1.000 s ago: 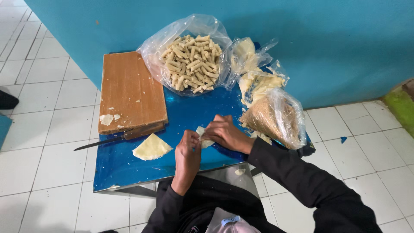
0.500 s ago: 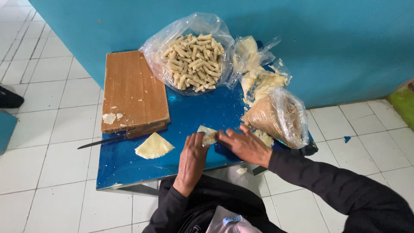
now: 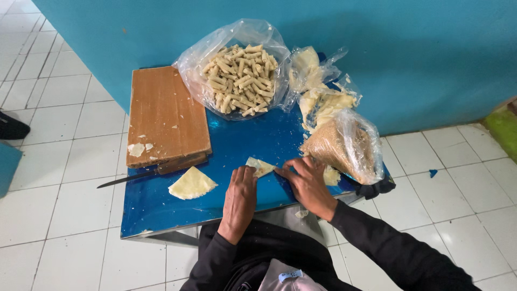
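Note:
Both my hands rest on a low blue table (image 3: 161, 207), pressing a small pale pastry wrapper (image 3: 262, 166) between them. My left hand (image 3: 240, 196) lies flat with its fingertips on the wrapper's left edge. My right hand (image 3: 308, 183) holds the wrapper's right edge with its fingertips. A triangular pile of pale wrappers (image 3: 191, 184) lies to the left of my left hand. Right of my right hand stands a clear bag of brownish filling (image 3: 344, 144).
A wooden cutting board (image 3: 164, 113) with pastry scraps sits at the table's left, a knife (image 3: 145, 173) along its near edge. A clear bag of finished rolls (image 3: 238, 75) stands at the back, with bags of pale wrappers (image 3: 320, 91) beside it. White floor tiles and a teal wall surround the table.
My hands have come down from just above the table onto its surface. They now press the wrapper flat against the blue top, slightly nearer to me than before.

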Available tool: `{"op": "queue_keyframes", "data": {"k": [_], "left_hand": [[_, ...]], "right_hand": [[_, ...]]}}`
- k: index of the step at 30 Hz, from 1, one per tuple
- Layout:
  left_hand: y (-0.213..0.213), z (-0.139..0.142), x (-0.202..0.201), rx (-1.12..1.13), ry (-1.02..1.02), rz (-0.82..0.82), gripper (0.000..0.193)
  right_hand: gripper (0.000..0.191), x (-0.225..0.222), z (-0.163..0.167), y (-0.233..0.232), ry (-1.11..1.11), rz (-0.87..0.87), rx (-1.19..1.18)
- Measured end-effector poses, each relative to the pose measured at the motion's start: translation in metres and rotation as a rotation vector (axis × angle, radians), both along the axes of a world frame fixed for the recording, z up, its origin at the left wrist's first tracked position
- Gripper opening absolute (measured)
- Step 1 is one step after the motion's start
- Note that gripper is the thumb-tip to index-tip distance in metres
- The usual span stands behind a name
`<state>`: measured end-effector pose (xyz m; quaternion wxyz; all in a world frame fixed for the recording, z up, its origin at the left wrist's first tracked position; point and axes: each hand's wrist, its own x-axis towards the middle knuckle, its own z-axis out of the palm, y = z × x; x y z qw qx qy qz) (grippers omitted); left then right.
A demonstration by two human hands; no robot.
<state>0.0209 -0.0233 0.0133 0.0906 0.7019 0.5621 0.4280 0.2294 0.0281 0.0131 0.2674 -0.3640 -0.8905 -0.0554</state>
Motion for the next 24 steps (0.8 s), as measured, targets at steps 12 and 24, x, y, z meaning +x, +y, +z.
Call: {"op": "queue_keyframes", "data": {"k": [12, 24], "left_hand": [[-0.002, 0.009, 0.0, -0.034, -0.021, -0.03, 0.026], [0.033, -0.007, -0.011, 0.096, 0.05, 0.003, 0.006]], "right_hand": [[0.027, -0.022, -0.001, 0.019, -0.087, 0.087, 0.131], [0.012, -0.044, 0.006, 0.072, 0.098, 0.157, -0.467]]}}
